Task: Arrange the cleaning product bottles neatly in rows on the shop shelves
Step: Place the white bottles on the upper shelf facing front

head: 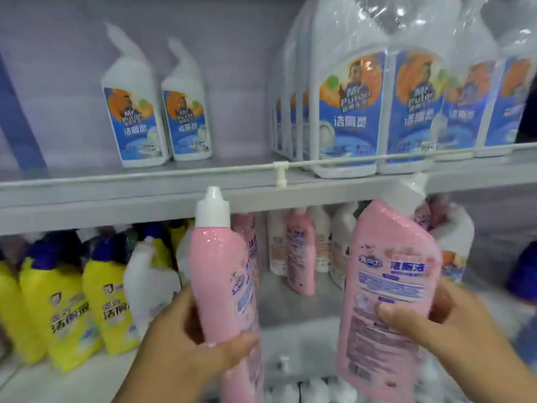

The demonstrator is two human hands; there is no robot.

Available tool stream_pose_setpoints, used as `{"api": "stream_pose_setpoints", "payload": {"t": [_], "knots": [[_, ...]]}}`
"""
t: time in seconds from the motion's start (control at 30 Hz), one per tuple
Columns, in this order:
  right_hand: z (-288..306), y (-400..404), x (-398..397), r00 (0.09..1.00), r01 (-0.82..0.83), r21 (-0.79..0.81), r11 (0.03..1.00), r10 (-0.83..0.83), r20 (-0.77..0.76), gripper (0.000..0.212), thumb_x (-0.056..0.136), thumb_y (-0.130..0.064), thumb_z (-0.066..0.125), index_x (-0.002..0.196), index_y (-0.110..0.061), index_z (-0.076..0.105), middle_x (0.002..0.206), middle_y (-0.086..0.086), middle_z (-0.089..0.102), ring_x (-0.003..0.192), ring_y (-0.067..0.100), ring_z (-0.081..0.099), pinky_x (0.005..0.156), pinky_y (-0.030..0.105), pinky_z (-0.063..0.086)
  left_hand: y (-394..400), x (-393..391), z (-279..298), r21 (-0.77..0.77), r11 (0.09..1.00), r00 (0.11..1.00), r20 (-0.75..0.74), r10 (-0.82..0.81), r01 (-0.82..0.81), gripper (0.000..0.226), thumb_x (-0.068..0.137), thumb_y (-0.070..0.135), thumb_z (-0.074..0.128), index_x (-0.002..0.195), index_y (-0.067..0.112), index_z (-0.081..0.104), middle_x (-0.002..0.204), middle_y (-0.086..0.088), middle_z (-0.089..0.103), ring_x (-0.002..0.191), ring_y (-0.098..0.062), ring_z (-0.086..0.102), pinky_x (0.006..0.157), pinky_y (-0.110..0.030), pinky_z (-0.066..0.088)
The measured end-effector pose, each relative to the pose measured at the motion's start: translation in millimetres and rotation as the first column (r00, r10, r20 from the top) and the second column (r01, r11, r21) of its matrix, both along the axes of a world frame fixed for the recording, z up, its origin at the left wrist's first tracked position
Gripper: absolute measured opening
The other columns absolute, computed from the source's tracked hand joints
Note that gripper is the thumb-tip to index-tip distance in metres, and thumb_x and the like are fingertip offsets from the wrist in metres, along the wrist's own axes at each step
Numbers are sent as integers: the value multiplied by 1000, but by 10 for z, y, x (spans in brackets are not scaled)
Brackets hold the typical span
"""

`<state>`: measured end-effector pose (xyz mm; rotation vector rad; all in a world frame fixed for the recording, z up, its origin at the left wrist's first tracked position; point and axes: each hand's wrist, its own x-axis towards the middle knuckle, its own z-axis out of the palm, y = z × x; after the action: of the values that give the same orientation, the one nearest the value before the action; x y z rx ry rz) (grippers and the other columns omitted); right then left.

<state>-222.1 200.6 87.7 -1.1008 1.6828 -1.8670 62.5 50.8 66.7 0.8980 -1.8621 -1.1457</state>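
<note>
While both hands are up in front of the shelves, each one has its own pink bottle. The left hand [186,341] is wrapped around the lower body of a pink bottle with a white cap [223,271], thumb across the front, and that bottle stands pretty much upright with its cap just in front of the edge of the upper shelf [116,196]. The right hand [436,324] grips a second pink bottle [386,289] from the side, thumb pressed over the label, label facing the camera, and it leans a bit so its top is hidden near the shelf edge.

Both held bottles are out in front of the lower shelf [290,303], not set down on it. Back on that lower shelf there's another pink bottle [300,251] standing among some pale ones, and off to the left a bunch of yellow bottles with dark blue caps [66,301], plus a white bottle [145,280] just beside them.

Up top, two white bottles with blue labels [157,117] stand side by side on the left, and on the right there's a tight row of the same kind wrapped in clear plastic [386,106], sitting behind a thin white rail [348,161] along the shelf front. Everything's kinda blurry so the small print isn't readable.
</note>
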Motion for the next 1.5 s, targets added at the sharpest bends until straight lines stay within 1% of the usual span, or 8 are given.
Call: {"api": "stream_pose_setpoints", "payload": {"t": [0.13,0.33,0.63,0.83,1.0,1.13,1.3,1.5], "knots": [[-490,-84,43,992,-8,150,989,26,-121,35,75,-8,85,105,-20,72,93,-8,79,85,10,76,71,22,60,-100,-359,-333,-92,996,999,22,25,-23,95,45,64,94,130,36,61,113,15,75,99,-6,73,85,-32,61],[-983,-572,-219,990,48,157,986,-26,-138,36,82,-12,82,110,-27,66,97,-10,77,83,-4,71,67,12,53,-410,-899,-787,-34,986,985,38,167,-166,70,68,33,93,128,38,58,113,24,70,101,2,69,91,-33,59],[-1270,-1206,-461,977,111,196,974,-70,-204,50,85,-27,80,125,-28,50,113,-8,65,98,6,66,87,32,55,-852,-1427,-971,-8,980,973,119,199,-200,109,58,60,88,151,39,35,142,10,59,123,-16,60,106,-45,51],[-1186,-1509,-651,947,196,279,940,-108,-302,61,80,-45,79,133,-29,53,115,-1,53,99,12,54,86,29,43,-1081,-1649,-821,-59,971,942,235,241,-233,90,73,47,87,148,34,39,138,5,61,124,-25,60,97,-34,49],[-1393,-1811,-891,940,248,335,909,-142,-309,69,66,-74,66,120,-32,61,105,-11,68,92,10,70,83,41,60,-1169,-1725,-743,-40,981,957,216,193,-189,99,75,44,87,155,32,31,144,8,58,129,-21,57,98,-26,42],[-1286,-1684,-765,939,251,351,902,-138,-317,46,77,-54,71,114,-28,62,100,-11,70,88,12,68,78,34,58,-1110,-1656,-717,24,986,959,239,155,-165,92,73,55,81,151,35,37,145,8,58,130,-21,57,107,-36,47],[-1719,-1302,-656,952,260,366,894,-175,-250,9,81,-16,72,83,-15,63,80,9,66,70,27,65,56,33,52,-738,-990,-871,90,969,973,14,230,-230,61,83,35,82,137,33,53,123,17,68,103,2,67,89,-16,51],[-1491,-1416,62,985,69,255,965,-25,-170,11,88,-11,71,88,-16,60,83,5,65,76,18,61,63,24,46,-563,57,-800,-9,801,783,-219,582,-599,18,93,18,72,110,22,66,101,7,75,97,-7,70,83,-18,55]]}}
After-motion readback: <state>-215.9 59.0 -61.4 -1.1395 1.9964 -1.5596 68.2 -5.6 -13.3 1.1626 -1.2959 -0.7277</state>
